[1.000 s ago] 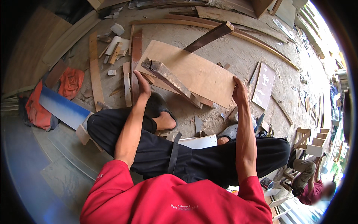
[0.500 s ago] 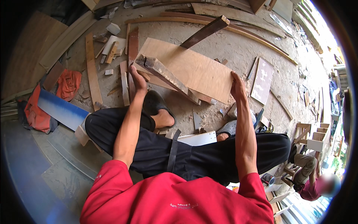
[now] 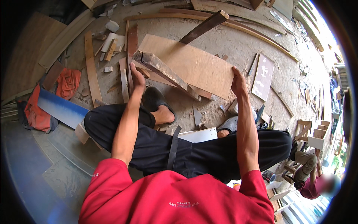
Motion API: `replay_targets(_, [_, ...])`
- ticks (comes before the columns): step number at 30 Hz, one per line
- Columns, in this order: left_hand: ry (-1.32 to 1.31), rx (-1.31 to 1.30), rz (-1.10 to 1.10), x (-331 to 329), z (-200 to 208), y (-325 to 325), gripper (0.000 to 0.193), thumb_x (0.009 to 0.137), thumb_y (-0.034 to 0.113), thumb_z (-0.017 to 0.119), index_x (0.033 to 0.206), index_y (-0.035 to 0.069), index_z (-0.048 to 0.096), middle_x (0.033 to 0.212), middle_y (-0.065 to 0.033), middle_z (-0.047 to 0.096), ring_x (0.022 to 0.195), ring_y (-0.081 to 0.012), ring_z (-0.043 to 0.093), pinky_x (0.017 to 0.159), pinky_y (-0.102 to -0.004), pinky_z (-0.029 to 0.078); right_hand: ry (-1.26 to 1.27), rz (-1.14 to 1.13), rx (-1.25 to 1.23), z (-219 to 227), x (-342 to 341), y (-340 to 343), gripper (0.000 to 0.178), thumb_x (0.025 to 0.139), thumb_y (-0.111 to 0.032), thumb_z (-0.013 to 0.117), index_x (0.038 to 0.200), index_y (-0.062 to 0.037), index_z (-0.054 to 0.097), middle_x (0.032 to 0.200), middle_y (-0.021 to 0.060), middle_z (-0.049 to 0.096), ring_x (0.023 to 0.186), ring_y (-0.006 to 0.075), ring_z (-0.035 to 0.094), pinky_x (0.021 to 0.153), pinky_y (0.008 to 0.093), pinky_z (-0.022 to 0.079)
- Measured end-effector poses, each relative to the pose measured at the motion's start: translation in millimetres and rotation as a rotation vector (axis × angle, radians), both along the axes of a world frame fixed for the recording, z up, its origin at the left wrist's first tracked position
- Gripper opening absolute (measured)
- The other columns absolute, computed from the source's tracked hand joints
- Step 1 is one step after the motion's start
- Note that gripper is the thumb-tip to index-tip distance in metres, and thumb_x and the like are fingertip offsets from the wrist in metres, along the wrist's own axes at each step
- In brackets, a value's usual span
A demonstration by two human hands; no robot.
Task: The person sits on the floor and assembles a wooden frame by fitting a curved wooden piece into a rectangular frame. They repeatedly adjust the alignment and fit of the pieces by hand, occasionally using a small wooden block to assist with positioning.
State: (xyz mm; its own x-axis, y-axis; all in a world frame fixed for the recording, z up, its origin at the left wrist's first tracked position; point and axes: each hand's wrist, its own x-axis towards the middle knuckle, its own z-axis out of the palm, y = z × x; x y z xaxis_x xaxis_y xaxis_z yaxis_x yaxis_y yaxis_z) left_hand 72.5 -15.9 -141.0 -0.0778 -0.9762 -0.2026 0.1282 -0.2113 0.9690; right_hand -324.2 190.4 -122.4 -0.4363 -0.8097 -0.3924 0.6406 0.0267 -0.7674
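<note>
A light plywood panel [image 3: 201, 65] with wooden pieces fixed to it is held up in front of my knees, between my two hands. A dark wooden post [image 3: 203, 28] stands out from its far edge, and a rough, worn wooden bar [image 3: 166, 72] crosses its near side. My left hand [image 3: 138, 79] grips the left end, its fingers partly hidden by the wood. My right hand [image 3: 239, 83] clasps the right edge, with fingertips at the upper corner.
Long planks [image 3: 257, 31] lie beyond the panel. A brown-painted board [image 3: 263, 77] is on the right, wood offcuts [image 3: 111, 49] on the left. An orange bag [image 3: 37, 112] sits by a blue-and-white board [image 3: 61, 106]. Another person [image 3: 311, 186] works at far right.
Both hands have shifted the panel assembly slightly away from me, up in the view. My grip on its two ends looks the same.
</note>
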Motion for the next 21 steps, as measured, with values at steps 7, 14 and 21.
replay_targets(7, [-0.028, 0.064, -0.049, -20, 22, 10, 0.079, 0.086, 0.071, 0.021, 0.147, 0.020, 0.019, 0.152, -0.0018, 0.022, 0.139, -0.0244, 0.020, 0.109, -0.0522, 0.017, -0.075, 0.095, -0.057, -19, -31, 17, 0.036, 0.093, -0.028, 0.056, 0.112, 0.0030, 0.056, 0.103, 0.0110, 0.060, 0.087, 0.0151, 0.056, 0.074, 0.0247, 0.045])
replay_targets(14, [-0.055, 0.081, -0.017, -13, 18, 10, 0.078, 0.087, 0.070, 0.021, 0.147, 0.021, 0.017, 0.152, -0.0019, 0.020, 0.140, -0.0244, 0.018, 0.108, -0.0554, 0.018, -0.034, -0.012, 0.011, 2, -6, 8, 0.040, 0.093, -0.029, 0.057, 0.115, 0.0042, 0.055, 0.107, 0.0126, 0.060, 0.094, 0.0169, 0.055, 0.081, 0.0272, 0.044])
replay_targets(21, [-0.057, 0.079, -0.041, -10, 29, 10, 0.084, 0.085, 0.072, 0.026, 0.149, 0.020, 0.012, 0.154, -0.0030, 0.014, 0.140, -0.0280, 0.016, 0.106, -0.0552, 0.020, -0.029, -0.008, 0.028, 11, -3, 2, 0.039, 0.093, -0.027, 0.056, 0.116, 0.0038, 0.055, 0.111, 0.0131, 0.059, 0.101, 0.0190, 0.055, 0.086, 0.0293, 0.043])
